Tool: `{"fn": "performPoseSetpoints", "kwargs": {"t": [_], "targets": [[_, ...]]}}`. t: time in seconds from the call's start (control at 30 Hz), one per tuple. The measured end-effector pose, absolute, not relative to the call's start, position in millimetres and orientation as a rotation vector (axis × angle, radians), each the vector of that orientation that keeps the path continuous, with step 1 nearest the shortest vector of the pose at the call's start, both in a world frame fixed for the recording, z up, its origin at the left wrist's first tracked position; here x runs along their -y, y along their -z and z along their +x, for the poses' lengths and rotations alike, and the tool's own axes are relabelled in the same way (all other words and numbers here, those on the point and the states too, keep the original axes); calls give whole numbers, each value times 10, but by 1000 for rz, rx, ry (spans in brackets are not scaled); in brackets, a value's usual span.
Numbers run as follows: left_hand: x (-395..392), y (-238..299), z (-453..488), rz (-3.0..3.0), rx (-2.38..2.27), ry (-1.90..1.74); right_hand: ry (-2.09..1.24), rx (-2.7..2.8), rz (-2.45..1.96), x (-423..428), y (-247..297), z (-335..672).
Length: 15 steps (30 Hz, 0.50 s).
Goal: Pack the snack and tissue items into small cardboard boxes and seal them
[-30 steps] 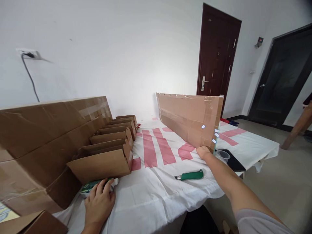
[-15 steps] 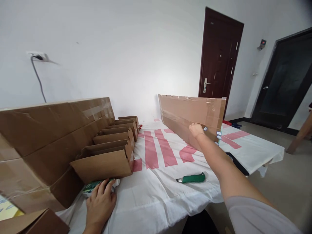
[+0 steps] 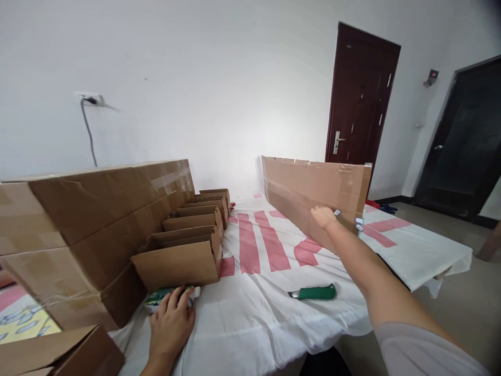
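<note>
My left hand [image 3: 172,318] lies over a green-and-white packet [image 3: 156,297], its fingers bent across the top and partly hiding it. The packet is on the cloth in front of the nearest open cardboard box [image 3: 176,263]. My right hand [image 3: 324,215] is stretched far forward with curled fingers, at the face of an upright cardboard panel [image 3: 313,183]. Whatever those fingers hold, if anything, is hidden. A small blue-and-white piece [image 3: 337,212] shows beside that hand, and a few similar ones [image 3: 359,221] sit at the panel's right end.
A green utility knife [image 3: 317,292] lies on the white cloth [image 3: 242,308], its blade end pointing left. Several open boxes [image 3: 191,223] stand in a row against large taped cartons [image 3: 109,203]. Pink tape strips [image 3: 248,243] mark the cloth. Another cardboard box [image 3: 94,355] is at bottom left.
The whole view has shifted slightly, so things appear further right and a little lower. Both hands stay at about the same places against the packet and the panel.
</note>
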<state>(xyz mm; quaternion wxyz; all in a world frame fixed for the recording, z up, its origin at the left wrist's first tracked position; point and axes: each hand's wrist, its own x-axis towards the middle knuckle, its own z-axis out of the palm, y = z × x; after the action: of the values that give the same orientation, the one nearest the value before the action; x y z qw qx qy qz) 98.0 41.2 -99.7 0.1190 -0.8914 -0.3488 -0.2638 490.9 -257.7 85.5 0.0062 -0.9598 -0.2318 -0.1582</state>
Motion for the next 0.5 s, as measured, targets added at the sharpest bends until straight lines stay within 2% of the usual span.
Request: {"fn": "performPoseSetpoints", "kwargs": {"t": [0.17,0.3,0.5], "targets": [[-388,970,979,-2610,1053,761,321,551,-2928,2601,-848,4783],[-377,965,973,-2645,1045,783,197,836,-2768,2327,-701,4316],[-353,908,957,-2819,1008,949,-161,1510,-2447,1683,296,2969]]}}
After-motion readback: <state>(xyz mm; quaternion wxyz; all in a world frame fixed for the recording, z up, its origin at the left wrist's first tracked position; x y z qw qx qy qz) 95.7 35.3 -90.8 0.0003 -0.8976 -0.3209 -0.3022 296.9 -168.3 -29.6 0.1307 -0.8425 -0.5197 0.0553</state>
